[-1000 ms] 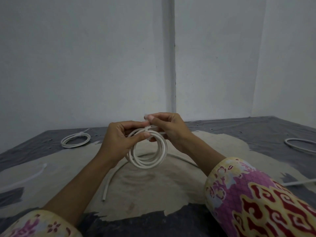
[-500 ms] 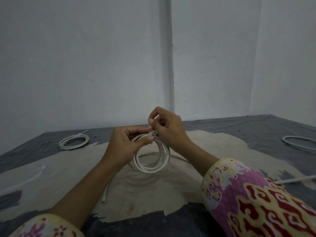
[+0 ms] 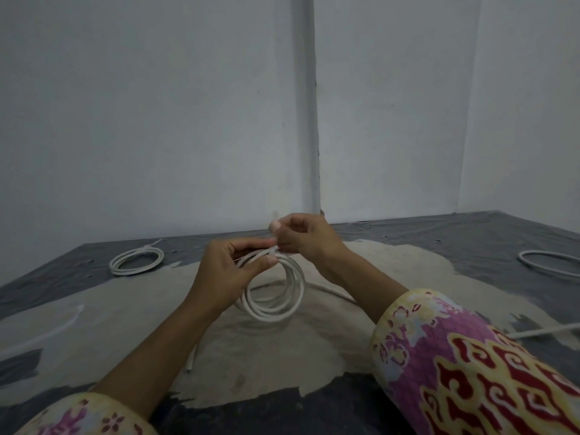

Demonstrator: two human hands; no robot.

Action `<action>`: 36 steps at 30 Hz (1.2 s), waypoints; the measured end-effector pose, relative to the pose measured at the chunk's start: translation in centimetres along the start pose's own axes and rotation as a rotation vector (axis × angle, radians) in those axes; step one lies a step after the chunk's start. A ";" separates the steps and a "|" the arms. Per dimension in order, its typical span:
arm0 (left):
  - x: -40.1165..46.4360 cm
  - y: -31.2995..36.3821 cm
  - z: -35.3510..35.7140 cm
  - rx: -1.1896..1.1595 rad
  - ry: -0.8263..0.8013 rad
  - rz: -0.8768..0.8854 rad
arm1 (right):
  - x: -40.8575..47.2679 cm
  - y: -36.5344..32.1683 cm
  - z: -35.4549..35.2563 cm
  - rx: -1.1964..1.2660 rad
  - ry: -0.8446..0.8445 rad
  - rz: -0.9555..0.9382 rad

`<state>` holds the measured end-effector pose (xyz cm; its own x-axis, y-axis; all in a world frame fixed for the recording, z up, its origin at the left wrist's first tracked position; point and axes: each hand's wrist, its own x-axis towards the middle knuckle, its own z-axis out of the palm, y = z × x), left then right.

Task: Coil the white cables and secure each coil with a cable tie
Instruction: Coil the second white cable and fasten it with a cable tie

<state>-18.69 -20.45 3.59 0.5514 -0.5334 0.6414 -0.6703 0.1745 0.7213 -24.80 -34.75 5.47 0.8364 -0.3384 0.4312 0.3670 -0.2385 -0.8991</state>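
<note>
Left hand [image 3: 227, 271] is gripping the coil [image 3: 276, 293]; right hand [image 3: 301, 237] is pinching the tie [image 3: 275, 229]. Loops risk springing loose if the left grip is slackening.

floor: dark grey sheet [image 3: 439, 240] | pale worn patch [image 3: 276, 346] — walls [image 3: 157, 120]: plain white

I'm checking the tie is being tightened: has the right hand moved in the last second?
Yes. The right hand has risen from the held coil, pulling the cable tie up toward the wall corner.
</note>
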 end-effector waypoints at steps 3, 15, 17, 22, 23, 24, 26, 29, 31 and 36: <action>0.0 0.0 0.1 -0.002 -0.004 -0.010 | 0.0 -0.3 -0.2 -0.109 0.023 -0.101; -0.3 0.5 1.1 -0.018 -0.044 0.014 | -0.2 -0.3 -0.2 -0.276 0.148 -0.111; -0.3 0.4 1.1 -0.031 -0.027 0.009 | 0.1 -0.1 0.0 -0.128 0.131 -0.015; 0.0 -0.3 0.3 0.033 0.038 0.061 | 0.3 0.6 0.1 -0.065 -0.043 0.100; 0.1 -0.3 0.3 0.044 0.029 0.071 | 0.4 0.5 -0.1 -0.100 -0.049 0.078; 0.1 -0.3 0.3 0.051 0.014 0.079 | 0.4 0.4 -0.3 -0.111 -0.046 0.052; 0.0 -0.4 0.5 0.052 -0.001 0.085 | 0.3 0.1 -0.4 -0.116 -0.032 0.001; -0.1 -0.4 0.6 0.006 0.001 0.048 | 0.1 0.2 -0.1 -0.229 0.024 -0.067; -0.3 -0.3 0.7 -0.018 -0.005 0.026 | -0.1 0.2 0.0 -0.318 0.046 -0.099; -0.5 -0.2 1.2 -0.101 -0.044 -0.021 | -0.4 0.1 -0.2 -0.222 0.089 -0.055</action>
<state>-19.39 -21.23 2.81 0.5409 -0.5732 0.6155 -0.6040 0.2446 0.7585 -25.15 -34.87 5.22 0.7749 -0.3958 0.4928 0.3044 -0.4496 -0.8397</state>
